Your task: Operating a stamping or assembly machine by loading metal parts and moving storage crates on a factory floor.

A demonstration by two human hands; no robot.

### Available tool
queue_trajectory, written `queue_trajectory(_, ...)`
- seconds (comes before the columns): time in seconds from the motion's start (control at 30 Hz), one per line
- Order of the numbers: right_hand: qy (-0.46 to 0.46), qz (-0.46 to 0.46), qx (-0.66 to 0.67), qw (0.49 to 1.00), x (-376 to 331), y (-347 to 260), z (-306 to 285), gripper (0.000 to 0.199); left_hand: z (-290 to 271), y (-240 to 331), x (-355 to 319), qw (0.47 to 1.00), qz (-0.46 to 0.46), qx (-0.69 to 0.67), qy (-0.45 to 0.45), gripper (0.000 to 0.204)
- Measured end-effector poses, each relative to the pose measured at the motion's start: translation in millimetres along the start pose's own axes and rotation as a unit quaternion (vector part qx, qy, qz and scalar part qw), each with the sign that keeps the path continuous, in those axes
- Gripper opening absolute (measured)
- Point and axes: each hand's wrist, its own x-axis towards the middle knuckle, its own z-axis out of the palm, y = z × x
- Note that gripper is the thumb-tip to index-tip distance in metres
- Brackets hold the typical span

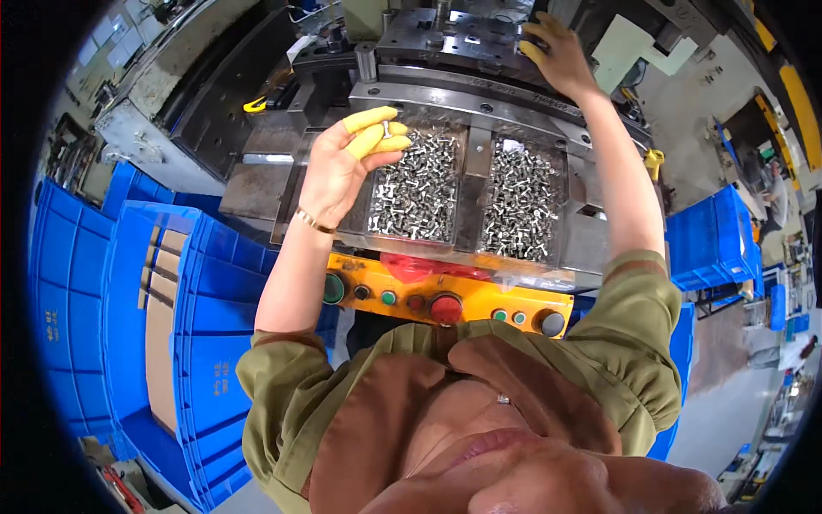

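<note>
- Above the near trays [417, 184] of small metal parts, left hand [342, 167] pinches one part [386, 130] between yellow-capped fingertips, not yet loaded.
- Farther right, right hand [556, 56] rests on the press die [454, 38]; its grip seems loose, hard to tell.

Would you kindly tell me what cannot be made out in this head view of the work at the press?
- Right hand: its fingertips reach onto the dark die; what they touch is hidden by the hand itself.
- Left hand: a small metal part is pinched between yellow-capped fingers; too small to identify.
- Trays: single pieces blur together.
- Yellow panel: lower edge hidden by the person's shoulders.
</note>
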Motion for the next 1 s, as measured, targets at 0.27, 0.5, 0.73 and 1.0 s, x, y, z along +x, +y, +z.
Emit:
queue_trajectory(0.27, -0.031, 0.092, 0.391, 0.915, -133.4, -102.9, -145.6, 0.034, 51.4, 25.6, 94.2, 0.94, 0.064, 0.336, 0.002, 0.022)
queue_trajectory(0.5, 0.135, 0.343, 0.384, 0.847, -257.2, -122.6, -154.4, 0.028, 65.9, 5.3, 224.5, 0.795, 0.195, 0.574, -0.004, 0.016)
queue_trajectory(0.73, 0.169, 0.432, 0.352, 0.813, -332.0, -106.4, -168.0, 0.024, 62.4, -23.5, 283.0, 0.703, 0.194, 0.684, 0.011, 0.015)
queue_trajectory(1.0, 0.175, 0.435, 0.34, 0.815, -337.7, -96.1, -157.2, 0.022, 69.3, -19.3, 281.0, 0.606, 0.208, 0.767, 0.016, 0.014)
